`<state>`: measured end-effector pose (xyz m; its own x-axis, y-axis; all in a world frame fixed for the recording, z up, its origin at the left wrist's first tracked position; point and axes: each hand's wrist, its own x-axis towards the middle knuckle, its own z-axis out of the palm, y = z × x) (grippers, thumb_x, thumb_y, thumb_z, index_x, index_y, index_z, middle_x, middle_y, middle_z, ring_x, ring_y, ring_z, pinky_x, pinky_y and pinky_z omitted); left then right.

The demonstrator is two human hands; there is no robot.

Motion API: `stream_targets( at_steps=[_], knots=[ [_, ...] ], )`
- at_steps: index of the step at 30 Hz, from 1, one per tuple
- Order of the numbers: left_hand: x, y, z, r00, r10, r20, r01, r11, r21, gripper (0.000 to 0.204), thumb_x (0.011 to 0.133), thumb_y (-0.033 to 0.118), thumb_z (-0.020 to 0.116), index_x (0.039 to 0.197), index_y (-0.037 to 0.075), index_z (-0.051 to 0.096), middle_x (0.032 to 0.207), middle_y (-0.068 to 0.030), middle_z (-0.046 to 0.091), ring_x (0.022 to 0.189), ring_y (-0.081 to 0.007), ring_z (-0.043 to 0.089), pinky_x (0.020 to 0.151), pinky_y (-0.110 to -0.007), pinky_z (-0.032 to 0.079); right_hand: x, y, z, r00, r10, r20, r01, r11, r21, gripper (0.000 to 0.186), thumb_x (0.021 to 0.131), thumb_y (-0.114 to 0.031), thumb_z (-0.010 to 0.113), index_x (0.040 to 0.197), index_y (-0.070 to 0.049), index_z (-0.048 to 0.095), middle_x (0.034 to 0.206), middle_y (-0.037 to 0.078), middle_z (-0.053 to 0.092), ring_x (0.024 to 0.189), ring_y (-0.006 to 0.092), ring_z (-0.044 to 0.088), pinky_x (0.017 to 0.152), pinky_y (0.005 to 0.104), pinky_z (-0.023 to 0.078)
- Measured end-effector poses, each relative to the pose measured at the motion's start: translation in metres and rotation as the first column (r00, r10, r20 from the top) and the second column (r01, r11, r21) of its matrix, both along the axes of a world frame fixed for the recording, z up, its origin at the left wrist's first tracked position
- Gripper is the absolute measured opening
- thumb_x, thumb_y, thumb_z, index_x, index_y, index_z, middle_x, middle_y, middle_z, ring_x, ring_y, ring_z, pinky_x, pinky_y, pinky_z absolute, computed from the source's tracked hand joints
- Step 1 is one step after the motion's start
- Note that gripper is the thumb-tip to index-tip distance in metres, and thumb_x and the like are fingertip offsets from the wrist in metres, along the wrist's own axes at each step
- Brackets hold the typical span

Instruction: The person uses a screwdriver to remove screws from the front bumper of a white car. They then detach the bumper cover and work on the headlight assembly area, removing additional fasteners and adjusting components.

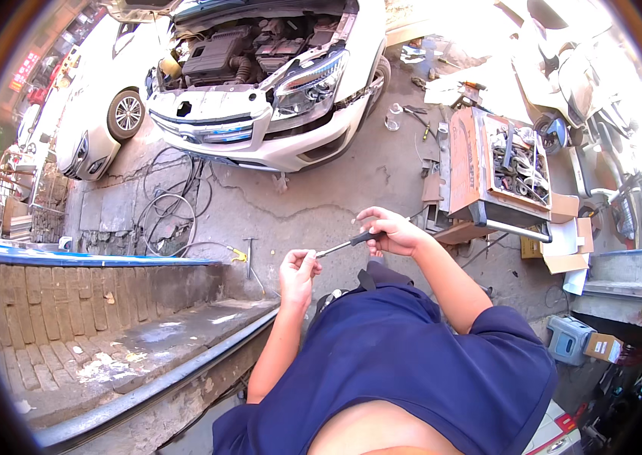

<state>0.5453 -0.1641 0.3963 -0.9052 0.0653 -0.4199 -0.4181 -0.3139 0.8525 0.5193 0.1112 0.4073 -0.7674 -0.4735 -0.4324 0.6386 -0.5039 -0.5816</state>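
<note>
Black-handled tool (351, 243) between left hand (297, 276) and right hand (398, 234), in both hands' grip.

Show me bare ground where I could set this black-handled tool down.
Open concrete between the white car's bumper, coiled hoses at left and the orange-brown box at right looks roomiest. Crowded: that box, heaped with metal tools, and, near its far corner, more loose tools.

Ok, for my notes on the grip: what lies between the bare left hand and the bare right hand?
In the head view, a slender, black-handled metal tool spans the gap from the left hand to the right hand.
</note>
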Motion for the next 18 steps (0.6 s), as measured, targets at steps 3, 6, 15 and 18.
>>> stream_targets(
  at_steps=[3, 6, 15, 18],
  knots=[
    [-0.017, 0.042, 0.005, 0.993, -0.065, 0.096, 0.046, 0.982, 0.184, 0.005, 0.096, 0.006, 0.063, 0.098, 0.004, 0.060, 0.078, -0.0045, 0.062, 0.069, -0.0152, 0.062, 0.067, -0.028, 0.053, -0.004, 0.042, -0.011, 0.990, -0.130, 0.047, 0.127, 0.991, 0.048, 0.024, 0.098, -0.009, 0.052, 0.121, -0.002, 0.048, 0.095, 0.010, 0.058, 0.075, 0.0188, 0.061, 0.073, 0.0415, 0.055],
    [-0.030, 0.070, 0.012, 0.986, -0.164, -0.009, 0.164, 0.986, 0.042, 0.008, 0.095, 0.003, 0.063, 0.102, 0.000, 0.060, 0.089, -0.0104, 0.068, 0.081, -0.0194, 0.068, 0.077, -0.031, 0.056, -0.013, 0.064, -0.015, 0.978, -0.188, 0.093, 0.174, 0.975, 0.139, 0.020, 0.101, -0.011, 0.050, 0.118, 0.000, 0.049, 0.081, 0.010, 0.058, 0.065, 0.0186, 0.061, 0.071, 0.0413, 0.057],
    [-0.072, 0.102, 0.025, 0.978, -0.188, -0.095, 0.180, 0.980, -0.084, 0.014, 0.093, 0.002, 0.065, 0.105, -0.004, 0.063, 0.097, -0.0138, 0.070, 0.087, -0.0192, 0.069, 0.078, -0.030, 0.056, -0.025, 0.097, -0.016, 0.984, -0.154, 0.088, 0.138, 0.977, 0.165, 0.026, 0.104, -0.022, 0.046, 0.114, 0.001, 0.054, 0.074, 0.009, 0.058, 0.062, 0.0198, 0.061, 0.062, 0.0338, 0.055],
    [-0.085, 0.103, 0.025, 0.982, -0.166, -0.088, 0.162, 0.985, -0.053, 0.014, 0.093, 0.002, 0.065, 0.105, -0.004, 0.063, 0.096, -0.0132, 0.070, 0.087, -0.0186, 0.069, 0.078, -0.029, 0.056, -0.029, 0.092, -0.020, 0.979, -0.203, 0.027, 0.203, 0.979, 0.008, 0.025, 0.102, -0.018, 0.049, 0.120, -0.002, 0.053, 0.089, 0.013, 0.061, 0.068, 0.0216, 0.062, 0.068, 0.0358, 0.053]
  ],
)
